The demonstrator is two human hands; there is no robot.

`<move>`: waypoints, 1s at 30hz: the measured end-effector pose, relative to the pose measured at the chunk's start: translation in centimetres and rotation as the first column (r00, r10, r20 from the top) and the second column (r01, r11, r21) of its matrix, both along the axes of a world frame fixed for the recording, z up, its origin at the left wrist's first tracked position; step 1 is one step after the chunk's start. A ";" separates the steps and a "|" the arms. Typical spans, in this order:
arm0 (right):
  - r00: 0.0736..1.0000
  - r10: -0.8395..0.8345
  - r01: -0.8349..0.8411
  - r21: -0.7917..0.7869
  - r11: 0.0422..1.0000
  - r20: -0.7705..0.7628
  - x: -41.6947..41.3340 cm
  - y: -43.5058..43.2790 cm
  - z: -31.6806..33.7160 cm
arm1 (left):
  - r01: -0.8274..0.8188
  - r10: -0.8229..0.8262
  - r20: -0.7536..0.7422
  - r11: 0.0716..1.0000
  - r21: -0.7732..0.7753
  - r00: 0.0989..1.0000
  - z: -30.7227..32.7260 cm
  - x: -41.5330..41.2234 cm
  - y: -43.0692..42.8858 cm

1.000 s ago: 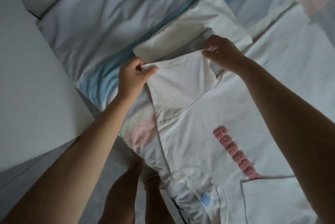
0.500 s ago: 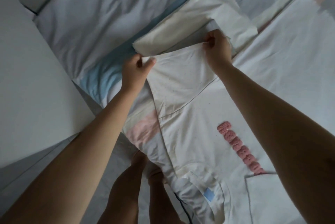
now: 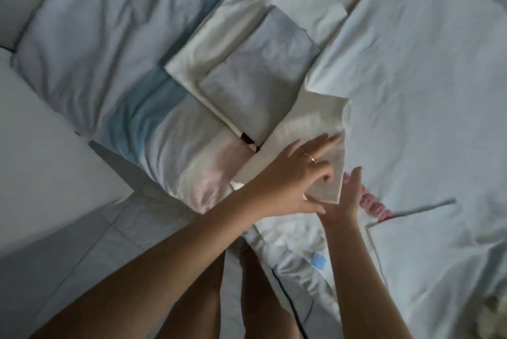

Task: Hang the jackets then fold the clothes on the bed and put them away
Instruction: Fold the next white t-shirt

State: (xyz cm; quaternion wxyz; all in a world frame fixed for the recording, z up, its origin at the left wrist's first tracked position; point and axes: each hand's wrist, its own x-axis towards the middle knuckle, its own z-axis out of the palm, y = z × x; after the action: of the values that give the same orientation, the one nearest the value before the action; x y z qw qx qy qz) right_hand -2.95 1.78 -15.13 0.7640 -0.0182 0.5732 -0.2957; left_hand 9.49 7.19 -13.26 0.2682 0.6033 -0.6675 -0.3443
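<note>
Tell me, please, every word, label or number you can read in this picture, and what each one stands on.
Pink raised lettering on the white shirt: partly hidden behind the right hand and blurred, not readable.
Small blue tag near the shirt's neck: too small to read.
No other text shows.
</note>
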 end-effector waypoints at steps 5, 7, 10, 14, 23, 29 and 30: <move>0.995 0.081 -0.084 -0.065 0.994 -0.053 -2.7 1.4 -1.0 | -0.176 0.137 0.341 0.981 0.086 0.930 -4.3 -0.4 5.2; 0.897 0.247 -0.331 -0.188 0.925 -0.368 -3.3 1.5 -1.8 | -0.317 0.262 0.350 0.942 0.108 0.899 -5.3 0.5 6.9; 0.535 0.326 -0.683 -0.172 0.710 -0.780 -3.4 1.9 -2.7 | -0.334 0.262 0.338 0.926 0.176 0.904 -5.7 2.2 8.0; 0.541 0.208 -0.638 -0.236 0.733 -0.815 -4.2 3.5 -3.7 | -0.293 0.227 0.321 0.940 0.177 0.920 -5.4 3.4 8.7; -0.161 -0.018 -0.986 0.160 0.039 -0.987 -6.3 7.9 -3.7 | 0.007 -0.058 0.654 0.997 0.080 0.754 -5.6 1.7 9.6; -0.292 0.112 -0.955 0.282 -0.094 -0.950 -11.8 9.8 -6.8 | 0.160 -0.280 0.776 0.960 0.230 0.565 -7.9 4.3 9.7; -0.273 0.135 -0.962 0.274 -0.009 -0.952 -13.5 10.5 -6.4 | 0.187 -0.290 0.768 0.957 0.222 0.572 -7.9 3.9 9.4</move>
State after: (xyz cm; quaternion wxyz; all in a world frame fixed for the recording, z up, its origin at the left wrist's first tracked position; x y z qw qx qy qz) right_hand -16.41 12.27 -21.49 0.2162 -0.8032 0.5451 0.1050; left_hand 13.36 16.64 -21.15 -0.1398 0.6118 -0.7704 -0.1123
